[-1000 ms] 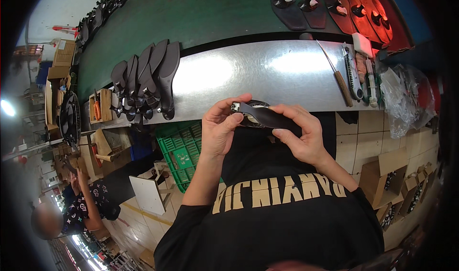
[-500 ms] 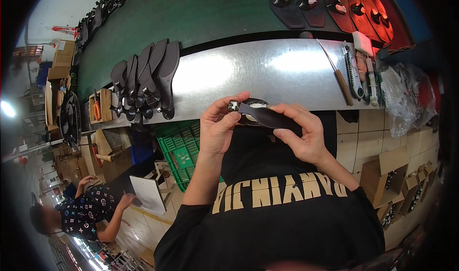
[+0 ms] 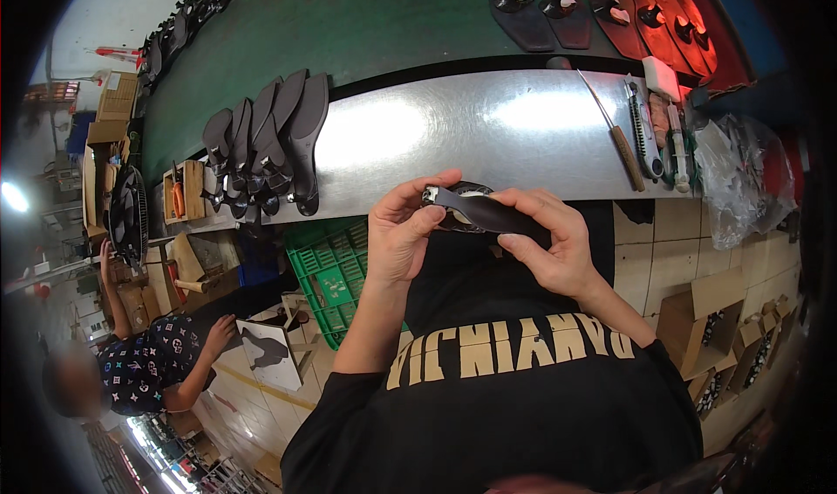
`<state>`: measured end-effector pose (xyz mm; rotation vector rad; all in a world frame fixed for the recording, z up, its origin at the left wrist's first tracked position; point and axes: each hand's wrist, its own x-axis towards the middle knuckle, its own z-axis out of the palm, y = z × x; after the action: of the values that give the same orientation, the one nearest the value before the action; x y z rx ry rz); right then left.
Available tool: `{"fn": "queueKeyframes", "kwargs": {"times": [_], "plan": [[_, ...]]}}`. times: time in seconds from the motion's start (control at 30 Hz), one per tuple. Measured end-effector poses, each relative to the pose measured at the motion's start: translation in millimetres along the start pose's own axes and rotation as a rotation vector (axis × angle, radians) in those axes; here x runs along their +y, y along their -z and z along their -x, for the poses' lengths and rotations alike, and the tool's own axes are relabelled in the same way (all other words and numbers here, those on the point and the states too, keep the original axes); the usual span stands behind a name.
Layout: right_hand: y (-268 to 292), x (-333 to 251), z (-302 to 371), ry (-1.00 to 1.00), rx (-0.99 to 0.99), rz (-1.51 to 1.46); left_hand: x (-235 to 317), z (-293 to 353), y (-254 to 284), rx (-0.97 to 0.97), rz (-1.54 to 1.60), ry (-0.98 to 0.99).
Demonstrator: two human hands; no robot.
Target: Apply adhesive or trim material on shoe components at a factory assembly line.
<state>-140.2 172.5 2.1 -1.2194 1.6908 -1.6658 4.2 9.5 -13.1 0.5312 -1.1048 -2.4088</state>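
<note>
Now, close before the black shirt (image 3: 523,398), two hands are holding one dark shoe piece (image 3: 493,212), which is hanging in the air near the front edge of the metal table (image 3: 471,158). The left hand (image 3: 401,232) is pinching its left end between thumb and fingers, beside a small shiny part; the right hand (image 3: 558,243) is grasping the other end, with the thumb on the side nearer to the body. A green crate (image 3: 330,276) is standing lower, to the left.

On the table, several dark soles (image 3: 301,132) are lying in an overlapping group at left. At right, an awl (image 3: 623,154) and a utility knife (image 3: 643,136) are lying near each other, and a clear plastic bag (image 3: 731,176) is hanging by the table's end.

Farther to the left, a co-worker (image 3: 157,363) is reaching one hand toward a white board (image 3: 283,376). Beyond the table, more dark soles (image 3: 523,23) are resting on a green surface (image 3: 392,27), the rightmost ones glowing under red light.
</note>
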Motion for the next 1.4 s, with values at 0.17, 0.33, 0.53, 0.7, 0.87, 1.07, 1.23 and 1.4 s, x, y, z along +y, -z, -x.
{"fn": "queueKeyframes", "kwargs": {"times": [0.17, 0.33, 0.53, 0.7, 0.87, 1.07, 1.23, 1.4], "plan": [[0.2, 0.4, 0.3, -0.016, -0.014, 0.001, -2.1, 0.9, 0.8, 0.017, -0.023, -0.021], [-1.7, -0.2, 2.1, 0.008, -0.011, 0.019, -3.5, 4.6, -1.0, 0.041, -0.049, -0.048], [-0.9, -1.7, 2.5, 0.005, -0.014, 0.063, -4.8, 5.3, 0.8, 0.046, -0.060, -0.048], [2.1, -6.1, -3.6, 0.088, -0.021, 0.182, -7.2, 6.7, 4.6, 0.032, -0.157, -0.081], [5.4, -9.2, -5.4, 0.101, -0.067, 0.196, -6.5, 8.5, 8.9, -0.004, -0.261, -0.109], [9.0, -12.4, -4.6, 0.071, -0.089, 0.173, -4.5, 9.5, 12.6, 0.025, -0.248, -0.105], [10.3, -11.8, -4.2, 0.095, -0.105, 0.200, -5.1, 10.5, 12.6, 0.029, -0.181, -0.061], [8.6, -13.4, -4.0, 0.090, -0.109, 0.205, -8.9, 10.4, 14.8, -0.015, -0.192, -0.089]]}}
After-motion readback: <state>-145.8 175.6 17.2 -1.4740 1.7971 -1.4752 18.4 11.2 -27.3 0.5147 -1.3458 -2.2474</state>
